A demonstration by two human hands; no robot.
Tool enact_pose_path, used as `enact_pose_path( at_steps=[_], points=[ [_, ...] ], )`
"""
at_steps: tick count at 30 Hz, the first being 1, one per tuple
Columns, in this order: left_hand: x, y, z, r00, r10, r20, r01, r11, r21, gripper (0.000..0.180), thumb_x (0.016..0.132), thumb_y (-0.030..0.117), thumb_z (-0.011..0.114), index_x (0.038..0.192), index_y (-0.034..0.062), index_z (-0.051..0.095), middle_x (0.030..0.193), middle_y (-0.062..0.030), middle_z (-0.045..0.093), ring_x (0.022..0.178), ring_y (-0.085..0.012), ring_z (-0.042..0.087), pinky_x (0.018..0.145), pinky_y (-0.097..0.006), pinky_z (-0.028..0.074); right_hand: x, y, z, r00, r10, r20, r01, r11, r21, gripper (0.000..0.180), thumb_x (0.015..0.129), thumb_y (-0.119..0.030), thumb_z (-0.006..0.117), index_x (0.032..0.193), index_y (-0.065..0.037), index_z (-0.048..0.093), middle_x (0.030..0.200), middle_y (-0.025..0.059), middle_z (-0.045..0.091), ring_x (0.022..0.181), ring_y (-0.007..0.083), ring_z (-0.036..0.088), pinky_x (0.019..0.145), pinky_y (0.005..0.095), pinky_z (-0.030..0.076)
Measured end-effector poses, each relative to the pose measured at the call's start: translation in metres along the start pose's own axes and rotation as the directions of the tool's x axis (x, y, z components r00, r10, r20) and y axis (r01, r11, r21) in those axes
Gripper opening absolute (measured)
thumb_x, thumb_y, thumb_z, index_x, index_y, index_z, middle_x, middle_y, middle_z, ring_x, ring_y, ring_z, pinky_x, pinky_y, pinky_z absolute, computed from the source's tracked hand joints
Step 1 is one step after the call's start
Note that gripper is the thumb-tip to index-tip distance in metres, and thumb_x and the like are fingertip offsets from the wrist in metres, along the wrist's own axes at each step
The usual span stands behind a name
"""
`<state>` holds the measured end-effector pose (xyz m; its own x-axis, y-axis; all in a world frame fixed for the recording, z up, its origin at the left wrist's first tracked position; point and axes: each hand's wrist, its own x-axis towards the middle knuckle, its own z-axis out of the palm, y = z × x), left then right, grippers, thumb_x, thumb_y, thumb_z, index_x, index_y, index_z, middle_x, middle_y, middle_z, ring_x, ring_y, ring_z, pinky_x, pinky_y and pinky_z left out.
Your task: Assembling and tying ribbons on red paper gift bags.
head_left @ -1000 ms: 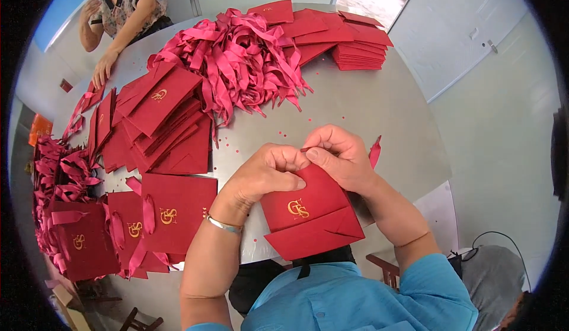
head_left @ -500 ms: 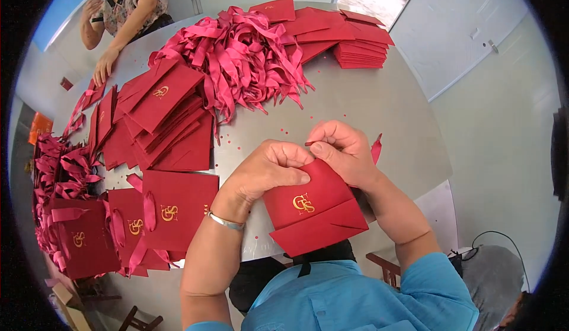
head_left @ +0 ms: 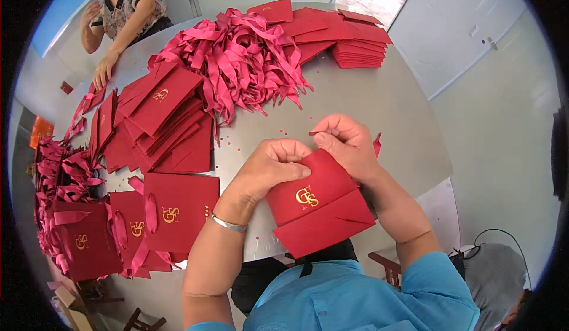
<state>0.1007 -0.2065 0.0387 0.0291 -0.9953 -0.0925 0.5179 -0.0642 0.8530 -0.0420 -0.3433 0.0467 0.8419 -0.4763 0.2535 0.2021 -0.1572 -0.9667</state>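
Note:
A flat red paper gift bag (head_left: pixel 311 218) with a gold emblem and a folded bottom flap is held over the table's near edge. My left hand (head_left: pixel 272 168) is closed on its upper left edge, thumb on the front face and fingers behind. At the bag's top corner, my right hand (head_left: pixel 349 147) pinches the narrow dark red tip of a ribbon between thumb and forefinger. A pink ribbon tail (head_left: pixel 377 145) sticks out behind that hand. How the ribbon runs between these two ends is hidden by the hand and bag.
A heap of pink ribbons (head_left: pixel 237 64) lies at the far middle of the metal table (head_left: pixel 391 105). Stacked red bags (head_left: pixel 358 52) lie beyond it, with another pile (head_left: pixel 160 117) at left. Finished-looking bags with ribbon handles (head_left: pixel 181 212) lie nearer. Another person's hand (head_left: pixel 106 67) rests far left.
My right hand has shifted slightly up and right with the ribbon tip, showing more of it. The bag has moved a little to the right in my left hand.

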Motion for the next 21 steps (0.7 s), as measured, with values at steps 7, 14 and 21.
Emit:
enact_pose_path(
  at_steps=[7, 14, 21],
  points=[
    [-0.002, -0.003, -0.002, 0.999, 0.018, 0.048, -0.015, 0.998, -0.058, 0.02, 0.075, -0.004, 0.063, 0.095, -0.0031, 0.066, 0.089, -0.0066, 0.069, 0.076, -0.0095, 0.065, 0.071, -0.023, 0.052, 0.0, -0.004, 0.006, 0.998, 0.005, 0.058, -0.008, 0.999, 0.043, 0.006, 0.093, -0.004, 0.06, 0.098, 0.0, 0.059, 0.081, -0.0021, 0.059, 0.07, 0.0021, 0.051, 0.062, 0.0187, 0.043],
    [-0.003, -0.004, -0.007, 0.992, -0.017, 0.126, 0.026, 0.997, -0.074, 0.021, 0.072, -0.003, 0.064, 0.093, -0.0023, 0.066, 0.087, -0.0036, 0.068, 0.076, -0.0084, 0.063, 0.073, -0.022, 0.05, -0.004, 0.0, 0.007, 0.987, -0.071, 0.142, 0.066, 0.997, 0.037, 0.005, 0.094, -0.003, 0.058, 0.097, 0.0, 0.059, 0.085, 0.0, 0.06, 0.074, 0.0041, 0.054, 0.066, 0.0202, 0.045],
    [-0.002, -0.006, -0.008, 0.994, -0.048, 0.102, 0.05, 0.999, -0.017, 0.036, 0.063, -0.002, 0.062, 0.098, -0.0072, 0.066, 0.093, -0.0105, 0.071, 0.081, -0.0151, 0.067, 0.082, -0.025, 0.05, -0.004, -0.002, 0.006, 0.984, -0.101, 0.146, 0.107, 0.994, -0.031, 0.005, 0.093, -0.004, 0.059, 0.096, 0.0, 0.059, 0.086, 0.0002, 0.059, 0.076, 0.004, 0.053, 0.067, 0.0196, 0.044]
  ],
)
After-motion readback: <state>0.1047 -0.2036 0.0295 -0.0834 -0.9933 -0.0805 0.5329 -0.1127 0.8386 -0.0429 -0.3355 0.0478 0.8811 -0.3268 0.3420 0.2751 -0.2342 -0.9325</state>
